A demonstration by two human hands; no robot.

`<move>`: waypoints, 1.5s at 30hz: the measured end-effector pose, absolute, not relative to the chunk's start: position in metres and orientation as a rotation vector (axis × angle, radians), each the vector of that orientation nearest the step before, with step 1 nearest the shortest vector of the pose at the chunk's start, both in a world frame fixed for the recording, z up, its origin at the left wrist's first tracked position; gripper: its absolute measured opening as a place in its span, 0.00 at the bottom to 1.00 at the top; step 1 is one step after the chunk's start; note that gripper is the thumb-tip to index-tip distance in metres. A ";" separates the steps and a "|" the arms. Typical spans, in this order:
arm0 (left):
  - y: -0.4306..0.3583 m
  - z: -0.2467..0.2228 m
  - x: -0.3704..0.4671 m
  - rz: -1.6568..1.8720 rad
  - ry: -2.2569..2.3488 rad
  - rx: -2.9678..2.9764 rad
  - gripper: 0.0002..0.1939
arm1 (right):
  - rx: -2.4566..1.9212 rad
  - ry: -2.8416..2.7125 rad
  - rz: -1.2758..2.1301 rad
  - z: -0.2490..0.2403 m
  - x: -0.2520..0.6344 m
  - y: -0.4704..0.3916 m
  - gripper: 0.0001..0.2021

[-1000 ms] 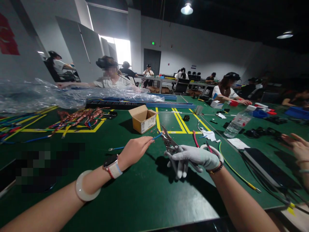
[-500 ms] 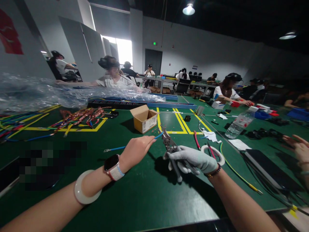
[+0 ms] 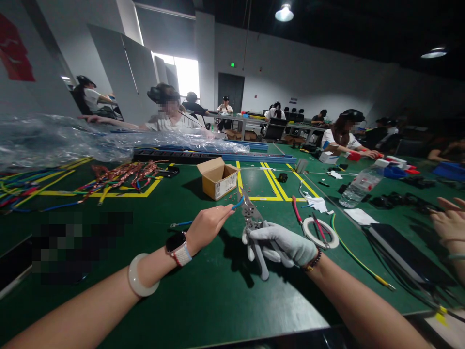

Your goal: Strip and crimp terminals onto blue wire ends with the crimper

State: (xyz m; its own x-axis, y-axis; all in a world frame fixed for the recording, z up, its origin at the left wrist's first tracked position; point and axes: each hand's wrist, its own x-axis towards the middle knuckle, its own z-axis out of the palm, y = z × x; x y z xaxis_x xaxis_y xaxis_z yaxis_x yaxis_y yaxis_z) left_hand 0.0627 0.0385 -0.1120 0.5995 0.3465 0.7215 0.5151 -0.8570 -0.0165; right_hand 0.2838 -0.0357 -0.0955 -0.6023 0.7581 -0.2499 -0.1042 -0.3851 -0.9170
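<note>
My left hand (image 3: 210, 224) is closed around a short blue wire (image 3: 238, 203). One end of it points to the upper right; the other end, tipped with a metal lug, sticks out behind the hand at left. My gloved right hand (image 3: 281, 242) grips a pair of wire strippers (image 3: 251, 213) by grey handles. Their metal jaws point up and left, and the blue wire's front end is at the jaws. Whether the jaws are closed on the wire I cannot tell. Just beyond the jaws stands an open cardboard box (image 3: 220, 185), with small scraps near it.
A roll of white tape (image 3: 320, 232) with red wire pieces lies right of my glove. A green-yellow cable (image 3: 359, 264), a water bottle (image 3: 363, 184) and a black device (image 3: 407, 254) are farther right. Copper-ended wires (image 3: 123, 175) lie left. A co-worker's hand (image 3: 450, 223) shows at right.
The strippers and my right hand have shifted slightly left, bringing the jaws to the wire's end. My left hand has moved a little right, and less of the lugged end shows.
</note>
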 end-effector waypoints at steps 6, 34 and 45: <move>0.043 -0.115 0.063 -1.135 -0.863 -2.731 0.18 | -0.788 -1.155 2.167 -0.102 0.275 -0.032 0.17; 0.046 -0.120 0.061 -0.821 -1.007 -2.837 0.11 | -1.323 -2.067 -0.119 -0.106 0.319 0.027 0.38; 0.045 -0.123 0.051 -0.620 -0.923 -2.783 0.11 | -1.360 -2.132 -0.291 -0.120 0.322 0.020 0.42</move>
